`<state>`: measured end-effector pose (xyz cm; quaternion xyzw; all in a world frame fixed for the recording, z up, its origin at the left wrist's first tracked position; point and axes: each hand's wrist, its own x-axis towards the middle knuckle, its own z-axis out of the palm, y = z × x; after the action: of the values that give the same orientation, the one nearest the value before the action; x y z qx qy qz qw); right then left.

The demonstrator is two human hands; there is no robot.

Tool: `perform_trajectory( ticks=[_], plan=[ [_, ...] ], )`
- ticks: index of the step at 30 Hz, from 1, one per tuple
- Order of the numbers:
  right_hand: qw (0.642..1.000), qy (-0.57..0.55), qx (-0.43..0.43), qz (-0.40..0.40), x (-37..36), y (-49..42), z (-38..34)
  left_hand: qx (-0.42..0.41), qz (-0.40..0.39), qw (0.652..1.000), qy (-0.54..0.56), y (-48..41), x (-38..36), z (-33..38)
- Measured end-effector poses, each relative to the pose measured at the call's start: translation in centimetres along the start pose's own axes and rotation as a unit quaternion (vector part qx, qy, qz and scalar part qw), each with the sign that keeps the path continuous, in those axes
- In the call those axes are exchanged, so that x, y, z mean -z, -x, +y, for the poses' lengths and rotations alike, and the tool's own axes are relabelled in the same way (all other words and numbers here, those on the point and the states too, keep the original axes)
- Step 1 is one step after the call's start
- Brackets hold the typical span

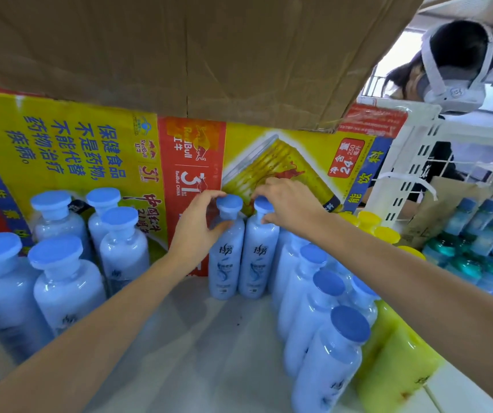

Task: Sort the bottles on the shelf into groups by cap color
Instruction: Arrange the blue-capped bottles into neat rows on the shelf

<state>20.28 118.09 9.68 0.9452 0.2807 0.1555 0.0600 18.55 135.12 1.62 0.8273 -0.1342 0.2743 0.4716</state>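
Observation:
Two pale blue bottles with blue caps stand side by side at the back of the white shelf [209,347]. My left hand [197,222] grips the neck of the left bottle [226,263]. My right hand [287,204] pinches the cap of the right bottle [258,263]. A group of blue-capped bottles [57,263] stands on the left. A row of blue-capped bottles [319,308] runs down the right, with yellow-capped bottles [388,353] behind and beside it.
A printed yellow and red carton [90,150] forms the back wall. A brown cardboard sheet [179,55] hangs overhead. A white wire rack [412,162] and teal and blue bottles [471,248] are at the right. Another person with a headset [453,73] is beyond the rack.

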Motion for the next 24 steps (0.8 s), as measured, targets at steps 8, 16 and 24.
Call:
perform_trajectory(
  ticks=[8, 16, 24],
  plan=[
    [1.000, 0.011, 0.008, -0.019, 0.2, 0.0, 0.2, 0.082, -0.019, 0.993, 0.079, 3.1, -1.9, -3.2],
    [0.999, 0.004, 0.022, -0.025, 0.5, 0.5, 0.6, 0.102, 0.004, 0.991, 0.084, 3.6, -2.8, -3.7],
    [1.000, -0.013, 0.017, -0.017, -0.1, 0.9, 0.6, 0.110, -0.014, 0.991, 0.074, 4.1, -3.1, -4.3]
  ],
)
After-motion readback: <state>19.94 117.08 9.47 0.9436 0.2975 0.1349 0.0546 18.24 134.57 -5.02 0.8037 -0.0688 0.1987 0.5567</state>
